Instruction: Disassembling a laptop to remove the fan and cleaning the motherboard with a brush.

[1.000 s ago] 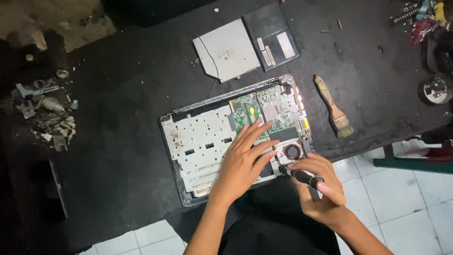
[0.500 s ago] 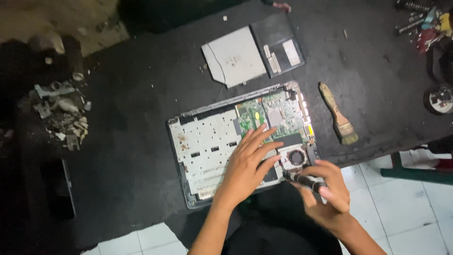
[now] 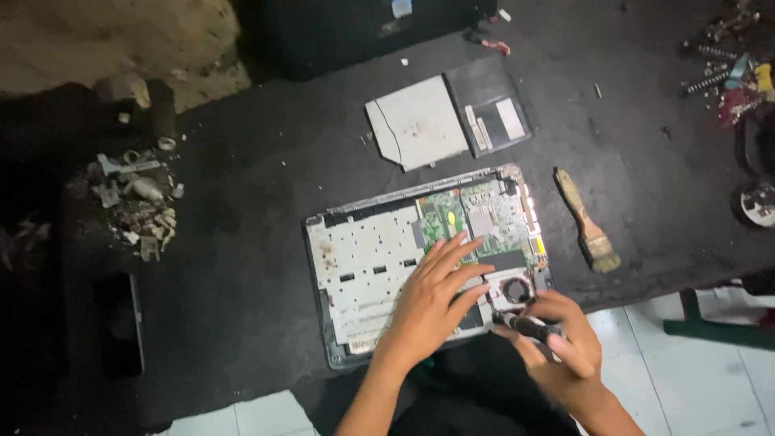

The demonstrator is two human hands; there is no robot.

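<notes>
Both hands (image 3: 436,303) unmoved on laptop (image 3: 379,266)

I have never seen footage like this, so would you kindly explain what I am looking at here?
This is one view from a camera worn on a person's head, looking down at their own two bare hands. On the dark worktable lies an opened laptop base, its green circuit board and small round fan exposed. The left hand rests flat on it. The right hand grips a dark-handled screwdriver near the fan. Nearby lie a paintbrush, a flat grey drive, a dark cover panel and a heap of small scrap parts.
</notes>
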